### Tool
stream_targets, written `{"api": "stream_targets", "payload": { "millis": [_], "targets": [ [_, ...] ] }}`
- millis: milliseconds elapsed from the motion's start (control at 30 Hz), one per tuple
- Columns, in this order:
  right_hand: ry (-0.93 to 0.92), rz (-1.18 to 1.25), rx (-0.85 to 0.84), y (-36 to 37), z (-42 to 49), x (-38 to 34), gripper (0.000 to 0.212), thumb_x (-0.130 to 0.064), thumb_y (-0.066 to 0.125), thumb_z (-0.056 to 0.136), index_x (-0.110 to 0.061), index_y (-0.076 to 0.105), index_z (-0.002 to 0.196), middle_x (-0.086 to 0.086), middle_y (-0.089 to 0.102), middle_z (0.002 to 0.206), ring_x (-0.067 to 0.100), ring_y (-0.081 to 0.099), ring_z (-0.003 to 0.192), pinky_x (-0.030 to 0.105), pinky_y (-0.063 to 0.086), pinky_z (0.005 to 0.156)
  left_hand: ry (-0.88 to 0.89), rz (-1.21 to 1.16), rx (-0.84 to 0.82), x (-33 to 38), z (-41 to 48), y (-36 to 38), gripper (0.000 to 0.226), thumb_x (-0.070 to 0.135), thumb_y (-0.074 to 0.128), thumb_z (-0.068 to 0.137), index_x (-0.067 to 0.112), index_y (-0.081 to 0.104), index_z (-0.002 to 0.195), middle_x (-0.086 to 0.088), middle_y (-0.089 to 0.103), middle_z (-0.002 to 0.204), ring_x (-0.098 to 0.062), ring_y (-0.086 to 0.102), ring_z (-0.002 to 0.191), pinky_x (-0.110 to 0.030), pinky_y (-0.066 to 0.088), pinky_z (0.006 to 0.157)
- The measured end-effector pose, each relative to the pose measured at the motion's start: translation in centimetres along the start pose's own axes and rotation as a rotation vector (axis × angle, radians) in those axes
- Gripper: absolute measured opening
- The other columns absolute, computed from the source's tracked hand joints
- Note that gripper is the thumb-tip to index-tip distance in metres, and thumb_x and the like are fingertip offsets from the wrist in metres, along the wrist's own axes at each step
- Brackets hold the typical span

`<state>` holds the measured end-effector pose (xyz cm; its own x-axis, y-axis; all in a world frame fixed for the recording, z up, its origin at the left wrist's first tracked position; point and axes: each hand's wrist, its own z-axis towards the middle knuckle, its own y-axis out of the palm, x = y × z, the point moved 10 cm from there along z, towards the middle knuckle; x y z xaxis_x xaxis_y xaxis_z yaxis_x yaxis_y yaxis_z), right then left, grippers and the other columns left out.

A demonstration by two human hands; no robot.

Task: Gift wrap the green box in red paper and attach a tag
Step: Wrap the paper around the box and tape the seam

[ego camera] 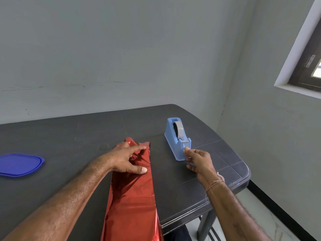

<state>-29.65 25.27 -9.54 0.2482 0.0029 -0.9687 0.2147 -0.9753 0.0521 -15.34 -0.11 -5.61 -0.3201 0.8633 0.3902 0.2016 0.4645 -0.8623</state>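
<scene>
Flat and spread, the left grip (127,160) in the head view presses its straight fingers and thumb down on the far end of the red paper (133,197), closing round nothing. The right grip (198,162) is curled, thumb and forefinger pinching the tape end (185,148) at the cutter of the blue tape dispenser (177,140), whose grey roll stands upright in its cradle. The red paper is a long, shiny, creased bundle running from 6 o'clock at the near edge of the dark tabletop (69,140) up toward 12, its far end crumpled under the left fingers; the green box is hidden from sight. The dispenser stands at 2 o'clock from the paper's far end, near it but apart. A blue lid (20,164) lies flat at 9 o'clock, well apart from the paper. A thread band (215,182) circles the right wrist.
</scene>
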Motion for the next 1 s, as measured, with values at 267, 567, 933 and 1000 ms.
{"api": "stream_targets", "payload": {
  "millis": [267,567,933,1000],
  "targets": [
    [-0.022,-0.084,0.087,-0.4,1.5,1.1,0.015,-0.016,0.079,0.088,-0.005,0.071,0.084,0.015,0.072,0.097,0.018,0.068,0.076,0.038,0.064,0.073,-0.001,-0.020,0.001,-0.5,0.5,0.2,0.137,0.105,0.054,0.024,0.062,0.023,0.150,0.001,0.035,0.139,-0.024,0.033,0.142,-0.051,0.038,0.116],
    [-0.202,-0.263,-0.262,3.2,-3.6,-0.1,0.031,-0.032,0.061,0.102,-0.003,0.067,0.092,0.002,0.070,0.085,0.012,0.067,0.078,0.028,0.055,0.065,-0.003,-0.011,-0.004,-0.3,0.5,0.0,0.103,0.082,0.076,0.059,0.065,0.024,0.147,0.000,0.033,0.142,-0.027,0.033,0.141,-0.052,0.038,0.116],
    [-0.381,-1.009,-0.743,15.5,-4.0,-6.3,0.037,-0.052,0.058,0.099,-0.020,0.061,0.080,0.004,0.069,0.090,0.017,0.070,0.088,0.033,0.057,0.074,-0.022,0.041,0.016,0.4,-0.2,-0.6,0.102,0.079,0.076,0.065,0.061,0.022,0.149,-0.002,0.036,0.137,-0.029,0.035,0.139,-0.050,0.041,0.111],
    [-0.388,-1.105,-0.749,16.3,-3.2,-5.8,0.038,-0.055,0.059,0.097,-0.021,0.062,0.080,0.000,0.069,0.086,0.015,0.069,0.084,0.031,0.055,0.071,-0.019,0.034,0.011,0.4,-0.2,-0.5,0.103,0.079,0.076,0.064,0.061,0.022,0.149,0.002,0.035,0.125,-0.029,0.036,0.137,-0.051,0.043,0.110]
  ]
}}
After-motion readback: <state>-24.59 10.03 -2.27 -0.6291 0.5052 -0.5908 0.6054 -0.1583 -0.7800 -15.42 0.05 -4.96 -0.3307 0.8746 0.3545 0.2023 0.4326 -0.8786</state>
